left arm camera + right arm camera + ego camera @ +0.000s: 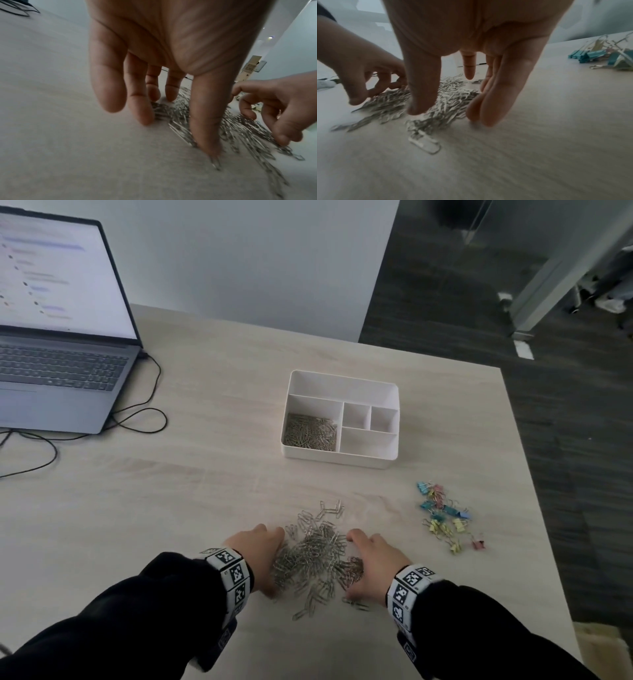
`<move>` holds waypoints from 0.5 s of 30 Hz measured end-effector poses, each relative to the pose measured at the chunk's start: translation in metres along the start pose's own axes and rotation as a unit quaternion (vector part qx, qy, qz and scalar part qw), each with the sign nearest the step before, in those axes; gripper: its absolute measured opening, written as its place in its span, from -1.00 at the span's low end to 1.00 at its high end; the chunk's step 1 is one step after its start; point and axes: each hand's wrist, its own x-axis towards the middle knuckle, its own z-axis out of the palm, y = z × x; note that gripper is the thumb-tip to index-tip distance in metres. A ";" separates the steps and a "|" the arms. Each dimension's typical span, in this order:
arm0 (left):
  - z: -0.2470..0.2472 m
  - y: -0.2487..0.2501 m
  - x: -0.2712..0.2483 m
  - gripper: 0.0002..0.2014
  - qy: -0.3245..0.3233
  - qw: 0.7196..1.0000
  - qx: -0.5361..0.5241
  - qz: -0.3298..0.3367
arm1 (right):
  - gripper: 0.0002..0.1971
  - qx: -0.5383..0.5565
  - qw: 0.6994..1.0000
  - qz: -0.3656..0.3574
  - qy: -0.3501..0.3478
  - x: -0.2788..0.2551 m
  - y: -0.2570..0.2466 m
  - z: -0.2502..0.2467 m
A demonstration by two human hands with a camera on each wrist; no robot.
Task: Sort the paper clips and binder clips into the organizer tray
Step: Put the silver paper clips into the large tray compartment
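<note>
A heap of silver paper clips (317, 556) lies on the table near its front edge. My left hand (262, 556) stands against the heap's left side and my right hand (371, 563) against its right side. In the left wrist view the left hand's fingers (142, 116) point down onto the table, their tips among the clips. The right wrist view has the right hand (452, 112) in the same pose, holding nothing. The white organizer tray (339, 462) sits farther back, with paper clips (310, 434) in its front left compartment. Coloured binder clips (445, 518) are scattered to the right.
An open laptop (58, 337) stands at the far left, and its black cable (137, 419) loops over the table. The table's right edge (534, 474) runs just past the binder clips. A dark floor lies beyond it.
</note>
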 end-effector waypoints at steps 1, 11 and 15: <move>0.003 0.003 0.000 -0.31 0.011 1.000 -0.012 0.007 | -0.09 -0.004 1.000 -0.006 0.001 -0.001 -0.002 0.003; 0.009 0.014 0.009 -0.70 0.161 0.967 -0.193 0.034 | -0.55 0.160 0.976 -0.090 0.119 0.010 -0.023 0.008; 0.005 -0.007 0.000 -0.30 0.166 0.969 -0.183 -0.001 | -0.33 0.150 0.978 -0.073 0.125 0.001 0.002 0.001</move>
